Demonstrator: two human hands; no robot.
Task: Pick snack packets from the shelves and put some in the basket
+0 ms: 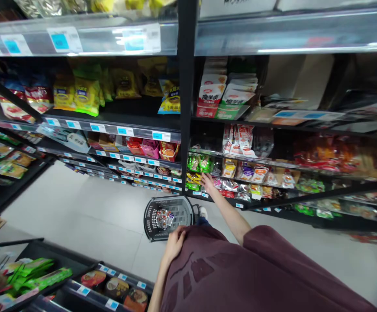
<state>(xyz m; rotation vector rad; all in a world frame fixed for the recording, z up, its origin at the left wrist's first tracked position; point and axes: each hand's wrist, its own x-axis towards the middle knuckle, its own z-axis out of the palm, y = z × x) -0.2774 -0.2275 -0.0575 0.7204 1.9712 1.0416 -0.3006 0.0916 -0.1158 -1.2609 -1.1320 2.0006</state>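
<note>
My right hand reaches down to a low shelf on the right. Its fingers are stretched out and apart beside small yellow packets; whether they touch is unclear. Just above these hang green snack packets. My left hand rests against the front of my dark maroon shirt, its fingers laid over the cloth and partly hidden. On the floor in front of me stands a grey shopping basket. Several small red-and-white packets lie inside it.
Tall black shelves with a dark upright post rise close ahead. Yellow snack bags and konjac snack packs stand on them. Behind the basket runs pale tiled floor. A low display with bowls and green packs is at lower left.
</note>
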